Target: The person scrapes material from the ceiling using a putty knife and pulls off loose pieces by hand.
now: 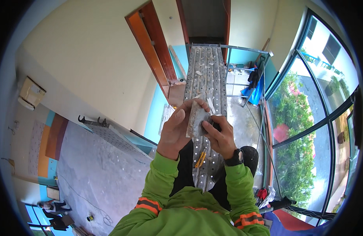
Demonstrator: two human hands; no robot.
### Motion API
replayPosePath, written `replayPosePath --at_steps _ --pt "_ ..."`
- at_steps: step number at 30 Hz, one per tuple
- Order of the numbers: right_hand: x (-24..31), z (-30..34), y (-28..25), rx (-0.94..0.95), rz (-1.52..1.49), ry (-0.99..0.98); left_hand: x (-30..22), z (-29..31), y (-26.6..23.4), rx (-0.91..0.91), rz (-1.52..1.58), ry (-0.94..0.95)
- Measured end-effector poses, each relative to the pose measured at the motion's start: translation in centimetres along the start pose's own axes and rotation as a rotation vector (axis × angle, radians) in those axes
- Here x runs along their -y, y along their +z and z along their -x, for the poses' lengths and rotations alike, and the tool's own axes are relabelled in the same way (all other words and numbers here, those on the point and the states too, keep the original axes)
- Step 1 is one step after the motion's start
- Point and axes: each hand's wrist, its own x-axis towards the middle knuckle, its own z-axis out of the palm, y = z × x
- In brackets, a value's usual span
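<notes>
My right hand (220, 135) is closed on a putty knife with a wide, smeared grey metal blade (198, 120), thumb pressed on the blade. A dark part, probably its handle, shows partly under the right fingers. From the left side, my left hand (176, 128) curls its fingers over the blade's far edge and holds it too. Below the hands, a yellow utility knife (201, 159) lies on the perforated metal scaffold plank (207, 70), between my legs. Pale scraps (211, 105) are scattered along the plank.
A scaffold rail (246, 48) crosses the plank's far end. Large framed windows (327, 118) stand close on the right. The grey floor (99, 169) lies well below on the left, with a person (53, 206) far off. A wooden door (152, 43) stands ahead.
</notes>
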Motion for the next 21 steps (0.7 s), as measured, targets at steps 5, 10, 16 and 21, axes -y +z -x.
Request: replayPosePath --at_steps 5,10,16,21 --pt "0.1 0.0 -0.3 0.012 -0.025 0.000 0.5 -0.2 -0.2 -0.080 -0.016 0.036" --pt "0.1 0.1 -0.2 -0.029 -0.119 0.013 0.6 -0.3 -1.4 -0.055 -0.015 0.007" --pt "0.0 0.9 0.1 -0.045 -0.266 0.183 1.4 -0.2 -0.2 -0.264 -0.081 0.064" --pt "0.1 1.4 0.5 -0.050 -0.373 0.373 1.7 -0.7 0.7 -0.437 -0.473 0.312"
